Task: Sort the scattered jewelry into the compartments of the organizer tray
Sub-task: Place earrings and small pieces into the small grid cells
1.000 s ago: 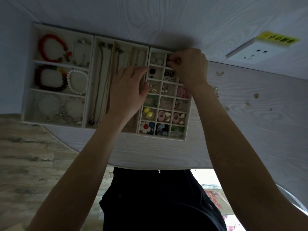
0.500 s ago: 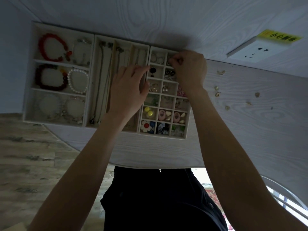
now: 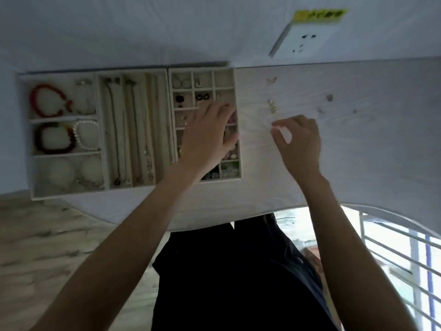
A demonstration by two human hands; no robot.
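Note:
The beige organizer tray [image 3: 95, 191] lies on the white table, with bracelets on the left, necklaces in the middle and a grid of small compartments [image 3: 202, 78] on the right. My left hand [image 3: 207, 134] hovers over that grid with its fingers spread and relaxed, hiding several cells. To the right of the tray my right hand [image 3: 298, 142] is down at the table. Its thumb and forefinger pinch a small pale earring [image 3: 276, 127], which is blurred. Loose pieces lie beyond it: a pair of studs [image 3: 272, 106], a butterfly-shaped piece [image 3: 272, 80] and small bits [image 3: 329, 97].
A white wall socket [image 3: 307, 41] with a yellow label [image 3: 319, 15] sits on the wall behind the table. The table's front edge [image 3: 214, 220] curves just before my body. A white metal rail [image 3: 393, 235] shows at the lower right, wooden floor at the left.
My right hand left the grid's top cells and moved right and down onto the table among the loose pieces. My left hand shifted right from the necklace section over the grid. The camera view shifted too.

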